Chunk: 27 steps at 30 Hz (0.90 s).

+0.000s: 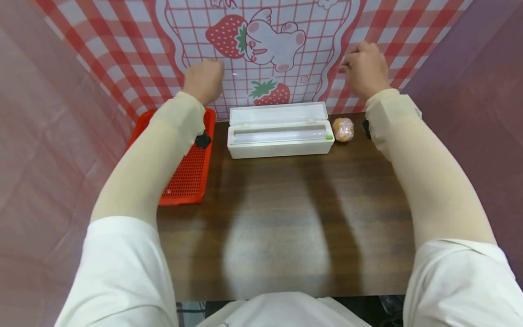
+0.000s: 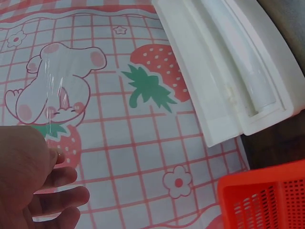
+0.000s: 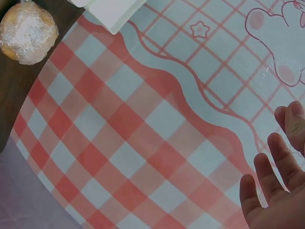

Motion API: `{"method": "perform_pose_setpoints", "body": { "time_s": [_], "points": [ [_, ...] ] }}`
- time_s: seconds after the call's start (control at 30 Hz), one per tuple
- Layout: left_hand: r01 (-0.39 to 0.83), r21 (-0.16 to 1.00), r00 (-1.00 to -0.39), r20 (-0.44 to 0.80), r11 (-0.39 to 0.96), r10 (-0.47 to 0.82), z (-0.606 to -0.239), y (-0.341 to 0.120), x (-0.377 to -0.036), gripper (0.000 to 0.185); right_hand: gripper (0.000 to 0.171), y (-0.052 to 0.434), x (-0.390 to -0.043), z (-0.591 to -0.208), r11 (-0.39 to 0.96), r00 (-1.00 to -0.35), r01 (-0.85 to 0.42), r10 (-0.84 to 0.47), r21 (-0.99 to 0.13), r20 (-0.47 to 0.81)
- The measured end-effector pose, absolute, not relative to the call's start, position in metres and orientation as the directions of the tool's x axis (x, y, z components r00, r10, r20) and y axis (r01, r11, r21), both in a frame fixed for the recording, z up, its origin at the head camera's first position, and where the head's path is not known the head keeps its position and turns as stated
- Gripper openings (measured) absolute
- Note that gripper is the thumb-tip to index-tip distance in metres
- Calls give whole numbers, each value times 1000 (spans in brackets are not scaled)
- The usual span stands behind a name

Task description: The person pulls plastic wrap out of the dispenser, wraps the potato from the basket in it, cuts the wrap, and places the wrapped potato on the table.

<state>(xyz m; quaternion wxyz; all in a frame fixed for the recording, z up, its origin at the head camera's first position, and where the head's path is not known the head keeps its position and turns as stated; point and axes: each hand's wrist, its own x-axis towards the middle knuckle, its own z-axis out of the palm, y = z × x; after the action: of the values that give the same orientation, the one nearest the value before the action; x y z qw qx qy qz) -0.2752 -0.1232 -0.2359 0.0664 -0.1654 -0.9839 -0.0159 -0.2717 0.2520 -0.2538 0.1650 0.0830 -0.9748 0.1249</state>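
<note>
Work area: dark wood-grain table [image 1: 282,218] inside a draped enclosure.

Rear wall is a red-and-white gingham backdrop [image 1: 122,59] with a central grid-pattern panel printed with strawberries and a white rabbit cartoon [image 1: 271,43]. Pinkish translucent sheeting [image 1: 45,150] hangs on the left side; a mauve panel [image 1: 482,91] closes the right side. Overhead light falls from above, leaving a broad pale sheen on the table surface near its front edge. Floor barely visible beneath the table, dark.
</note>
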Motion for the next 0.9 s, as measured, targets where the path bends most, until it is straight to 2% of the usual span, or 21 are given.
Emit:
{"method": "perform_pose_setpoints", "body": {
  "time_s": [0.33, 0.67, 0.9],
  "points": [
    [322, -46, -933, 154, 946, 325, -216, -121, -279, 28, 31, 252, -271, -236, 956, -932, -198, -116, -216, 342],
    [290, -21, -946, 142, 957, 290, -199, -121, -279, 33, 36, 251, -269, -216, 961, -934, -172, -89, -217, 345],
    [291, -48, -944, 148, 956, 295, -186, -126, -278, 34, 38, 245, -268, -203, 959, -946, -132, -46, -250, 322]
  ]
}}
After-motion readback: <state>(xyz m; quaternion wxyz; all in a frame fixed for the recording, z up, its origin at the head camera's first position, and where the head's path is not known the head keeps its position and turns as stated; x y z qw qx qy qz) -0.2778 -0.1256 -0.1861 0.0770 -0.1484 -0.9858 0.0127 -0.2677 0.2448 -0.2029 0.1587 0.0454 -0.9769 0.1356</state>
